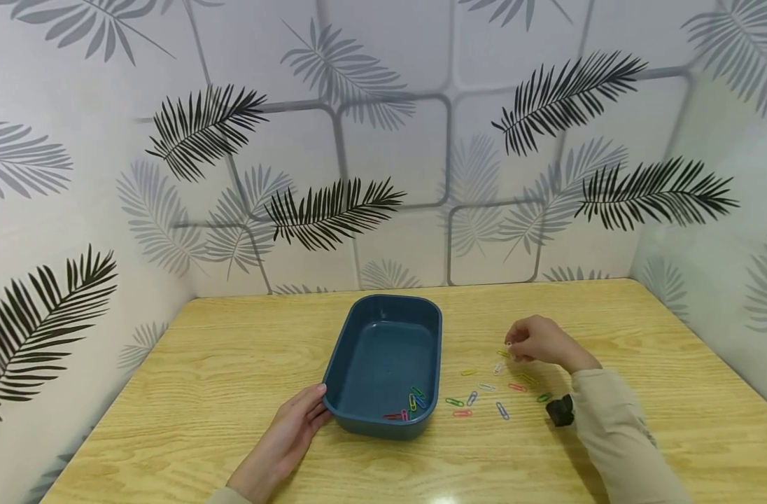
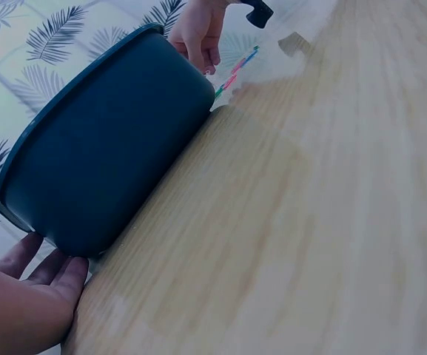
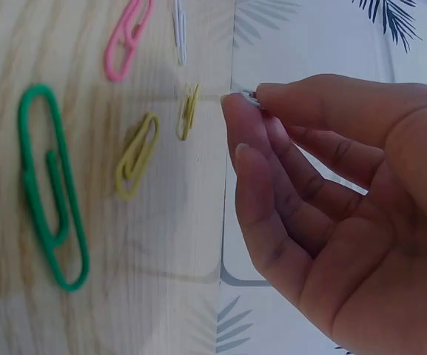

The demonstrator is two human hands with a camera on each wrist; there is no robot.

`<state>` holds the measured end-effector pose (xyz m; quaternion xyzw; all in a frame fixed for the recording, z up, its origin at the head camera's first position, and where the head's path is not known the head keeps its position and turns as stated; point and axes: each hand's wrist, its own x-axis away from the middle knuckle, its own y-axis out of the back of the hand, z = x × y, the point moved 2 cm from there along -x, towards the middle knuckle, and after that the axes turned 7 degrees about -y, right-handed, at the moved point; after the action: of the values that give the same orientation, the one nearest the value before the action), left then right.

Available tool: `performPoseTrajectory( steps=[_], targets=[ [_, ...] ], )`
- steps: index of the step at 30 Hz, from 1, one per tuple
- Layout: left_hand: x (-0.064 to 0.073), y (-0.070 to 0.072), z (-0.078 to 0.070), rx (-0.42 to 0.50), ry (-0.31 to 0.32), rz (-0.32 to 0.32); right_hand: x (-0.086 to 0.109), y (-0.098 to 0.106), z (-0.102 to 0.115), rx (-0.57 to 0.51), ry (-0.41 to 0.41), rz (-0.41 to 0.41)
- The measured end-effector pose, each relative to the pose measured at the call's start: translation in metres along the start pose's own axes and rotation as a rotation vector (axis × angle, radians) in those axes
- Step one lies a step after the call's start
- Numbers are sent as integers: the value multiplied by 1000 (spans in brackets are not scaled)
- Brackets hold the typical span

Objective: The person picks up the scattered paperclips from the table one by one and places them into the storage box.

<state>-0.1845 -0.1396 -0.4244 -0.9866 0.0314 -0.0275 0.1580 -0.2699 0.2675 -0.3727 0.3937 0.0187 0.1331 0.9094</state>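
Note:
A dark blue plastic basin (image 1: 391, 350) stands on the table, with several coloured paper clips (image 1: 413, 402) at its near end. At its near left corner, my left hand (image 1: 287, 434) holds it, thumb at the rim and fingers against the outer wall, as the left wrist view shows. My right hand (image 1: 542, 341) is right of the basin, above the table. Between its thumb and index fingertips it pinches a small white paper clip (image 3: 251, 97), mostly hidden by the fingers. Around it lie loose clips, including a green paper clip (image 3: 53, 188) and a yellow paper clip (image 3: 137, 156).
More clips are scattered between the basin and my right sleeve, among them a blue paper clip (image 1: 502, 410) and a pink paper clip (image 1: 462, 413). A small black object (image 1: 560, 410) is at the right forearm. The wood-grain table (image 1: 232, 350) meets a leaf-patterned wall (image 1: 396, 245) behind.

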Motion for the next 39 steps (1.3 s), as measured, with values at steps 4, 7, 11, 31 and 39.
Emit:
performPoseTrajectory(
  steps=[4,7,11,31,39],
  targets=[
    [-1,0,0,-4,-1,-1,1,-2,6,17,-3,1],
    [0,0,-1,-8,-2,3,1,-3,7,34,14,-2],
    [1,0,-1,-11,-1,12,1,-4,9,36,23,-7],
    [2,2,-1,-12,27,55,2,-13,27,67,95,-67],
    [1,2,-2,-7,15,68,1,-16,38,89,110,-99]
  ],
)
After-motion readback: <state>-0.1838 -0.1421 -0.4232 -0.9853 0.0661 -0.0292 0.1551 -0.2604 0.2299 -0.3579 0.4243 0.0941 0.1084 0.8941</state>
